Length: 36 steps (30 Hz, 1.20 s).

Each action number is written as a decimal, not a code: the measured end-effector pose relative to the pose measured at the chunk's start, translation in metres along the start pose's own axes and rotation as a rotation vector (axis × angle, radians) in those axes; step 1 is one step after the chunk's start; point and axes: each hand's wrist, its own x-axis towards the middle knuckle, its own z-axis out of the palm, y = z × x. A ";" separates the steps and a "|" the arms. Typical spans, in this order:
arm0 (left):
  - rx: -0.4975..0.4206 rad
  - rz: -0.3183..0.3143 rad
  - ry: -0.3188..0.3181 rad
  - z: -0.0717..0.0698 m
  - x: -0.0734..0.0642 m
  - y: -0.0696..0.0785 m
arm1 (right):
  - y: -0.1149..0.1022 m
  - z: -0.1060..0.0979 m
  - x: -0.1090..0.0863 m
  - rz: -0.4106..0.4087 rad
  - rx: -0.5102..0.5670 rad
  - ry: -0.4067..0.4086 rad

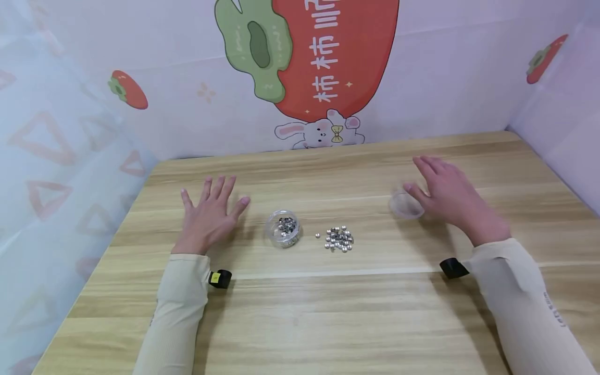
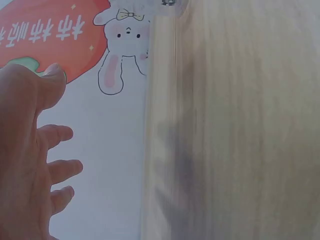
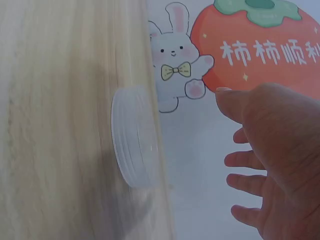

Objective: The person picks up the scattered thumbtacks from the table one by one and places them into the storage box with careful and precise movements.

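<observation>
My left hand [image 1: 208,221] is over the left part of the table with its fingers spread, holding nothing. To its right stands a small round clear plastic jar [image 1: 271,233] with silvery beads [image 1: 287,226] inside. A heap of small shiny beads [image 1: 339,239] lies on the wood right of the jar, and one single bead [image 1: 317,235] sits between them. Over on the right, my right hand [image 1: 447,195] has its fingers extended beside a clear round lid [image 1: 404,206]. In the right wrist view this lid [image 3: 134,137] shows apart from the fingers.
The wood-grain table [image 1: 300,323] meets a printed cloth backdrop [image 1: 187,104] with persimmons and a rabbit at its far edge. Similar cloth hangs at the left and right sides. A small black device [image 1: 220,279] sits at the left wrist, another [image 1: 453,268] at the right.
</observation>
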 end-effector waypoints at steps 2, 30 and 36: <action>-0.005 0.003 -0.001 0.000 0.000 0.001 | -0.005 0.002 0.000 -0.005 0.003 -0.010; -0.044 0.247 -0.026 0.013 -0.002 0.045 | -0.076 0.035 0.012 -0.196 0.160 -0.116; -0.129 0.271 -0.065 0.019 -0.004 0.050 | -0.088 0.050 0.012 -0.287 0.191 -0.124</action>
